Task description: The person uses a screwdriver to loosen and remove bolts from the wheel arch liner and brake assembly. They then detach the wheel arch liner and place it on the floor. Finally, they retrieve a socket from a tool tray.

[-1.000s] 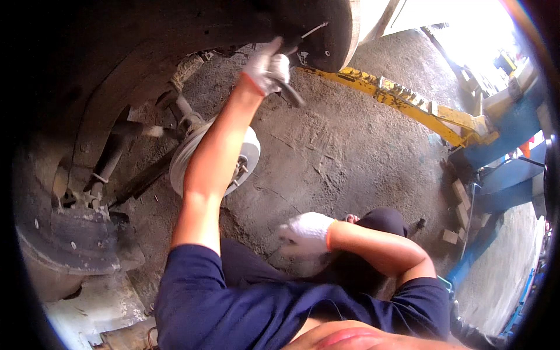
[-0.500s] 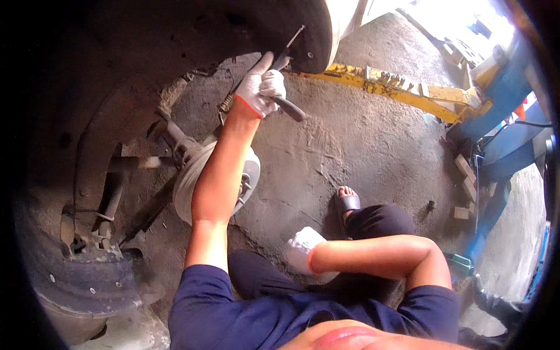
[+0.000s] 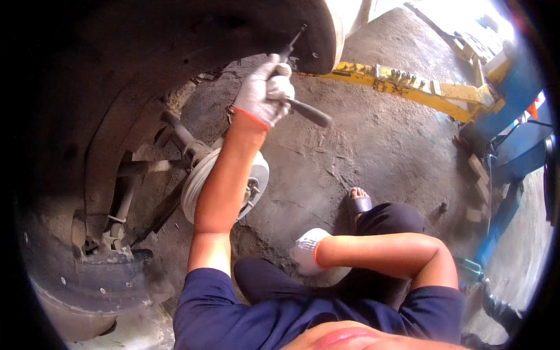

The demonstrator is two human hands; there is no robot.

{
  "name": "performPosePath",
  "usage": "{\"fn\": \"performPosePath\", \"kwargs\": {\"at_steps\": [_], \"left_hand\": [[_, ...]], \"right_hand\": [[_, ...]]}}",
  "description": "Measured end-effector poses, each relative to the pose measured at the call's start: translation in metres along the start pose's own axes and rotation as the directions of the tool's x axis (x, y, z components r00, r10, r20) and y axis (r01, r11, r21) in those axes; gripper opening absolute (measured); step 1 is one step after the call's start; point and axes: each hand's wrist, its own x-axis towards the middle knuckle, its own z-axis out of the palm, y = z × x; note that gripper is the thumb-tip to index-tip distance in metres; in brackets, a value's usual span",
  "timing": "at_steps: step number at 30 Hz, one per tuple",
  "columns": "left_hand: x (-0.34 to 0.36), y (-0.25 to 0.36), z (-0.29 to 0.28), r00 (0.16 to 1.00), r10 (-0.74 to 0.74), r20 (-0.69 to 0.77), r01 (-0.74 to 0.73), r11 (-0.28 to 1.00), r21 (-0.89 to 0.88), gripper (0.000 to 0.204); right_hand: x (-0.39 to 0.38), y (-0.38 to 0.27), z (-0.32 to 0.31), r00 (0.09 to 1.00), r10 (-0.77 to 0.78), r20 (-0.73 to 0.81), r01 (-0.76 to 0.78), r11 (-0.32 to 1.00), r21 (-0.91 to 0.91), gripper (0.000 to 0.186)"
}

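My left hand (image 3: 267,93), in a white glove with an orange cuff, is raised and closed around a screwdriver (image 3: 297,36). Its thin shaft points up to the dark wheel-arch liner (image 3: 233,29), the tip at or very near the liner's edge. A thick dark handle (image 3: 314,113) juts from the lower side of the same fist; I cannot tell whether it belongs to a second tool. My right hand (image 3: 309,251), gloved alike, is curled into a fist low over my lap, with no tool showing from it.
Below my left forearm is a bare brake disc (image 3: 261,169) with wheel studs. A yellow lift arm (image 3: 402,84) runs to a blue lift post (image 3: 507,116) on the right. Wooden blocks (image 3: 479,169) lie by the post. More dark underbody parts (image 3: 105,268) fill the left.
The view has shifted slightly, moving the scene right and down. The dark handle now reaches farther out to the right from my left fist. My right hand stays in my lap.
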Motion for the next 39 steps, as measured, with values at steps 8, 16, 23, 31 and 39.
{"fn": "performPosePath", "kwargs": {"at_steps": [8,16,23,31,39], "left_hand": [[0.000,-0.007,-0.001,0.808,0.556,0.198,-0.451,0.367,0.813,0.039],[0.009,0.003,0.000,0.506,0.781,0.367,-0.458,-0.117,0.881,0.061],[-0.001,-0.005,0.019,0.591,0.766,0.254,-0.360,-0.031,0.932,0.083],[0.006,0.035,-0.006,0.977,0.043,-0.208,0.000,0.979,0.205,0.094],[-0.006,0.037,0.012,0.937,0.312,-0.158,-0.192,0.837,0.513,0.084]], "right_hand": [[0.015,-0.026,-0.013,0.998,-0.060,-0.005,0.059,0.997,-0.048,0.034],[0.045,-0.036,0.014,0.978,-0.205,0.039,0.209,0.963,-0.168,0.038],[0.037,-0.041,0.005,0.985,-0.107,0.139,0.116,0.991,-0.062,0.049],[0.031,-0.038,0.008,0.993,-0.115,-0.026,0.113,0.991,-0.078,0.039],[0.017,-0.036,-0.005,0.996,-0.026,0.080,0.028,0.999,-0.022,0.042]]}}
